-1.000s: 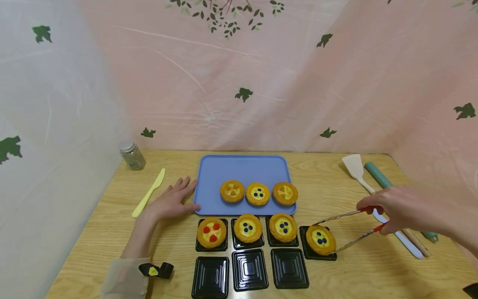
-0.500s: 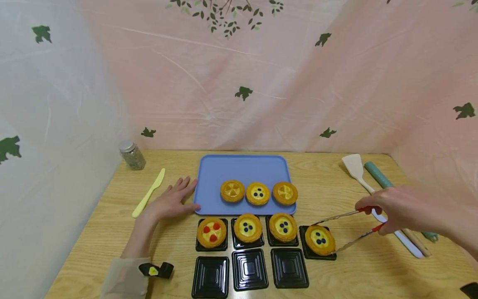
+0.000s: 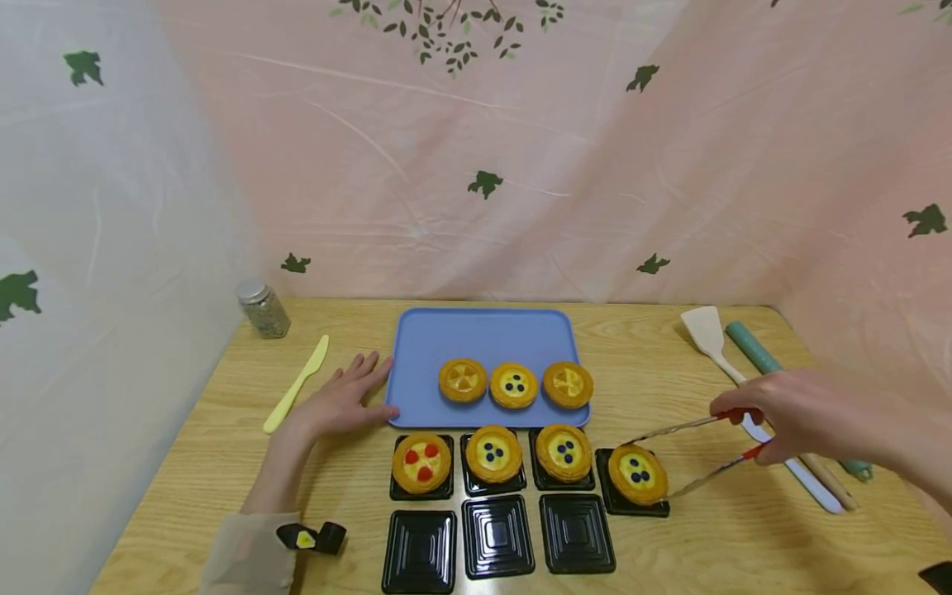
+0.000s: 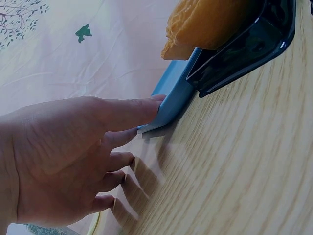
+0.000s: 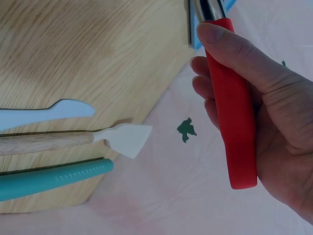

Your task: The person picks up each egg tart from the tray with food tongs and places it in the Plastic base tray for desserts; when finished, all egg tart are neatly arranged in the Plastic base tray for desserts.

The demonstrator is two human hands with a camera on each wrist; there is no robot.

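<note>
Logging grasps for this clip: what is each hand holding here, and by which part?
The right hand holds the tongs by their red handle end. The left hand holds nothing; it lies flat on the table, fingertips against the blue tray edge.

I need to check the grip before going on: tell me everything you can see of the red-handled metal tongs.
The red-handled metal tongs have two slim silvery arms with red sleeves at the held end. The right hand grips those sleeves, thumb along one. The arms lie low and nearly level, spread apart, pointing toward the blueberry-topped tart on the rightmost black square tray. One tip reaches each side of the tart; contact cannot be told. A white spatula lies behind the hand.
</note>
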